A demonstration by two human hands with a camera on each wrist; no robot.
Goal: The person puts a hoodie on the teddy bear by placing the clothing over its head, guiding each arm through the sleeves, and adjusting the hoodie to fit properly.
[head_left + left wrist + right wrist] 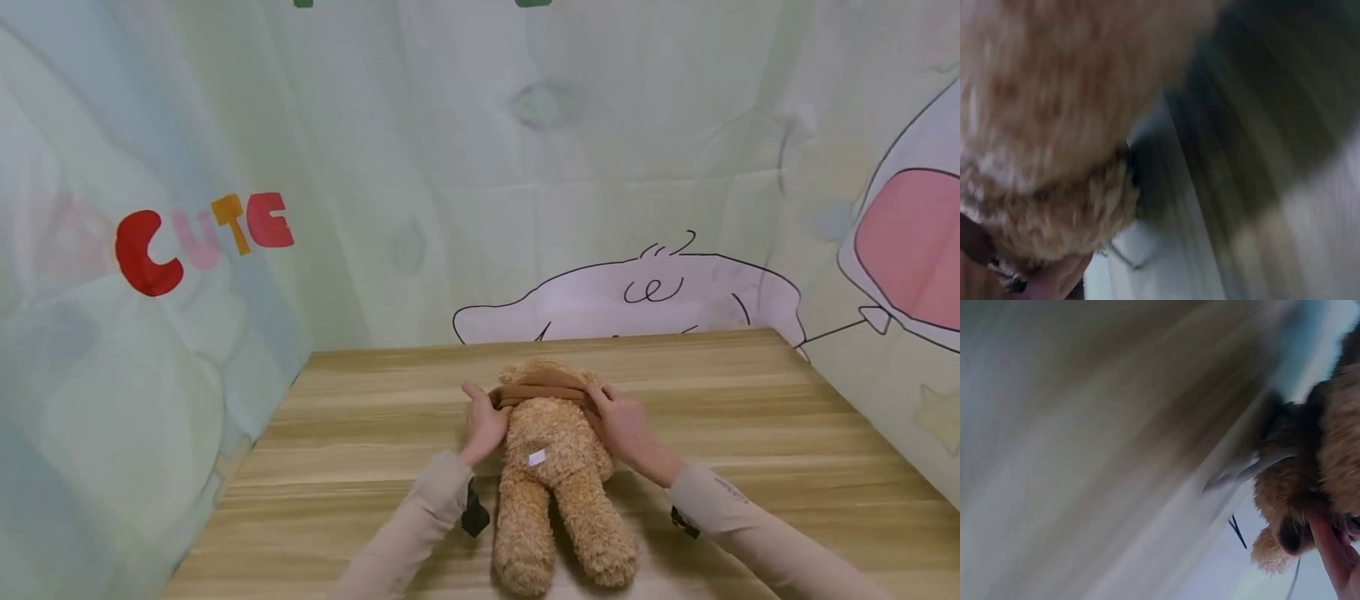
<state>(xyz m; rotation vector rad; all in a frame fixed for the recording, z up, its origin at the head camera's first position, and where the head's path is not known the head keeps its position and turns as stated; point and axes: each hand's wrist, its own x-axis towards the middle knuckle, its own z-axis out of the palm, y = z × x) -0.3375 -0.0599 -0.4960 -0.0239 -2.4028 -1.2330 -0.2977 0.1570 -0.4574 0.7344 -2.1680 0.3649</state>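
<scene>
A curly tan teddy bear [551, 437] lies on the wooden table with its legs toward me and a small white tag [537, 457] on its body. Across its neck and lower head runs a folded brown cloth [542, 390]. My left hand [486, 427] holds the cloth's left end beside the bear's shoulder. On the other side, my right hand [630, 425] pinches the right end, thumb on top. Blurred tan fur [1054, 94] fills much of the left wrist view. In the right wrist view a finger [1330, 553] presses against the bear's head [1279, 500].
The wood-grain table [375, 433] extends around the bear on both sides. Behind it and at the sides hangs a pale green printed curtain [420, 167] with cartoon shapes and coloured letters. Dark wrist straps [474, 510] show beneath the beige sleeves [408, 525].
</scene>
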